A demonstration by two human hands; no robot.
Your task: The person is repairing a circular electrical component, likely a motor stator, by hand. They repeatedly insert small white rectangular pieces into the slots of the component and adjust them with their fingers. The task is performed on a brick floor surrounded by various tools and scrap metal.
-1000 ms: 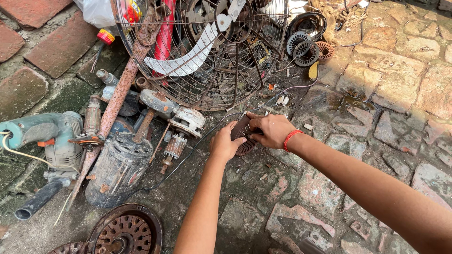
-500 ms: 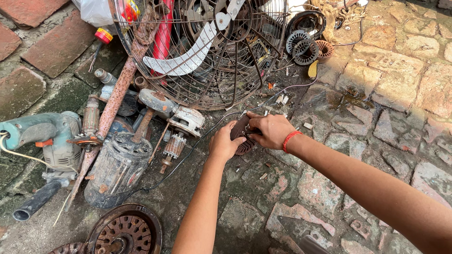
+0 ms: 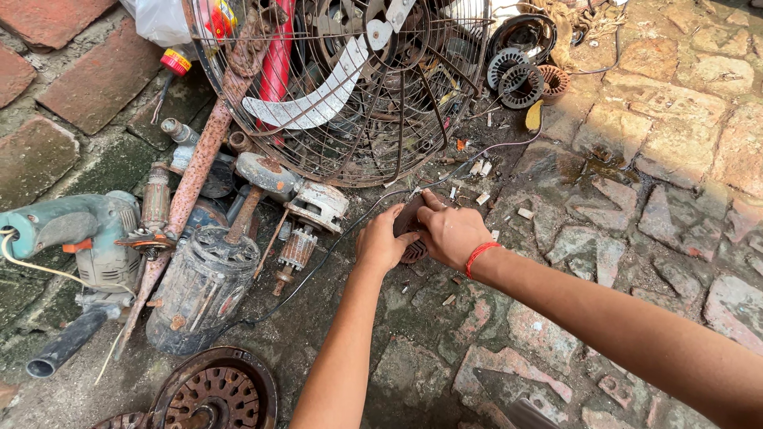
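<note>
Head view: fingers (image 3: 425, 214) of both hands pinch a small slotted part (image 3: 412, 251) between them.

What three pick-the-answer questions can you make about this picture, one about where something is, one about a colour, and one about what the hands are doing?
1. Where is the wire fan guard?
A. Above the hands
B. Under the right arm
C. On the power tool

2. What colour is the wristband?
A. Blue
B. Red
C. White

3. What are the hands doing?
A. Both hang free
B. Only one touches something
C. Both grip one small round part

Answers: 1 A, the guard lies past the fingers. 2 B, a red band circles the right wrist. 3 C, the left hand and right hand close around the small round part.
</note>
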